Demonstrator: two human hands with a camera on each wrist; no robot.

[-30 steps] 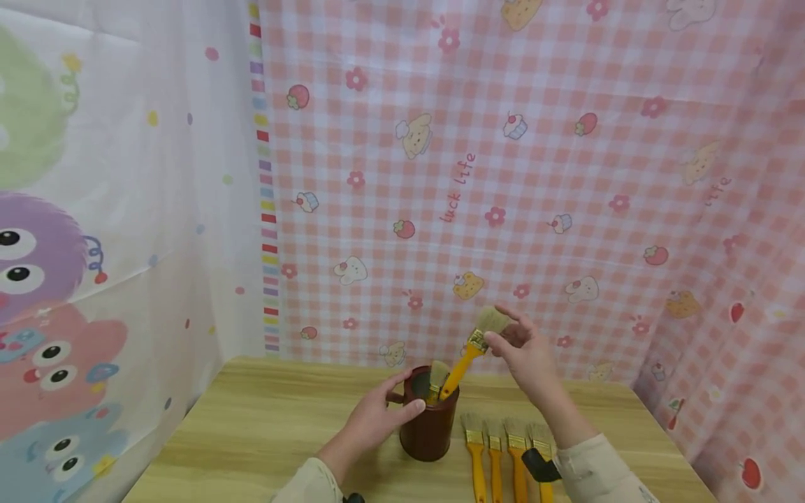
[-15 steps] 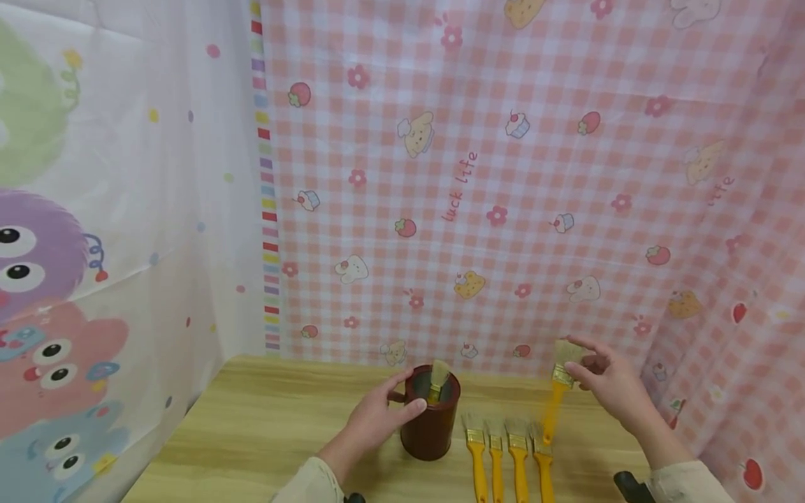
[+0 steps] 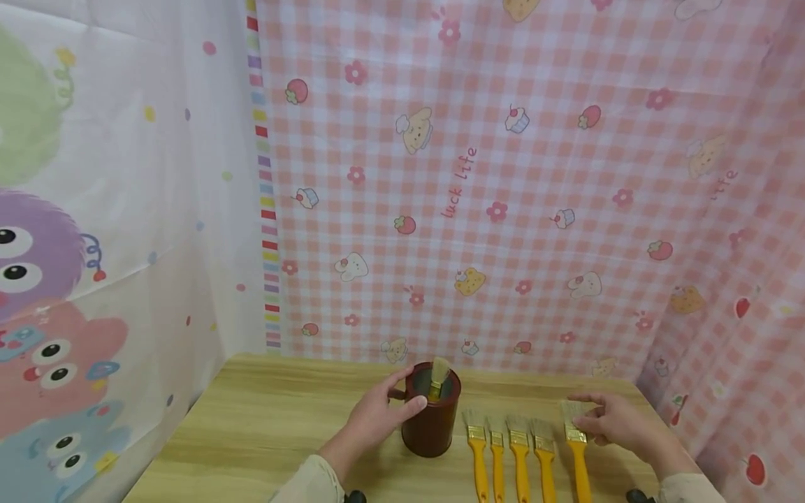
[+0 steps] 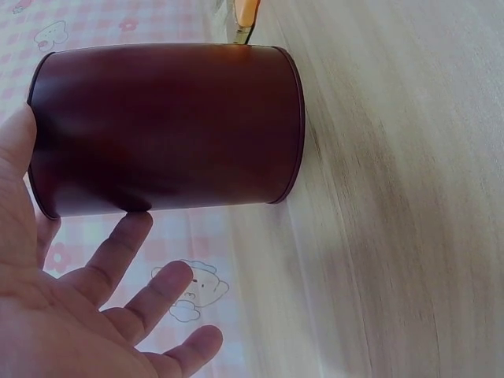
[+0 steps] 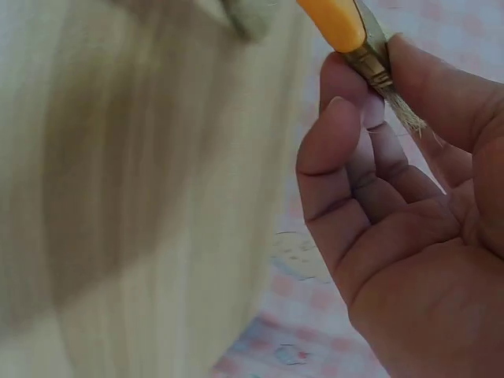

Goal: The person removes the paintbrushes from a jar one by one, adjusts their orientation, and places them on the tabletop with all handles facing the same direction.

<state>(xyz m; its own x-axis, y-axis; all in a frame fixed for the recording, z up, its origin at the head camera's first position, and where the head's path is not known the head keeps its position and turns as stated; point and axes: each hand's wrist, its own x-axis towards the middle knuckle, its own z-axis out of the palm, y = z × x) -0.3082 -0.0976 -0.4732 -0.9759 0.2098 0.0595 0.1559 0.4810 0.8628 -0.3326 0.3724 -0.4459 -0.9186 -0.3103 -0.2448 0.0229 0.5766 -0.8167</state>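
A dark reddish-brown mug (image 3: pixel 430 432) with a side handle stands upright on the wooden table, a paintbrush (image 3: pixel 439 372) leaning bristles-up inside it. My left hand (image 3: pixel 371 418) holds the mug near its rim, thumb on the near side. In the left wrist view, the other fingers of this hand spread beside the smooth mug wall (image 4: pixel 165 126). At the right, my right hand (image 3: pixel 625 425) pinches a yellow-handled paintbrush (image 3: pixel 580 467) by the bristle end and metal band, its handle pointing toward me. The right wrist view shows thumb and fingers on that brush's metal band (image 5: pixel 370 67).
Several yellow-handled paintbrushes (image 3: pixel 520 464) lie side by side between the mug and my right hand, bristles away from me. Behind the wooden table (image 3: pixel 283 419) hangs a pink checked cloth (image 3: pixel 377 209); a white cartoon cloth (image 3: pixel 189 279) hangs at the left.
The right hand has drawn the paintbrush out of the mug, carried it right and lowered it beside the row on the table. The left hand stays on the mug.
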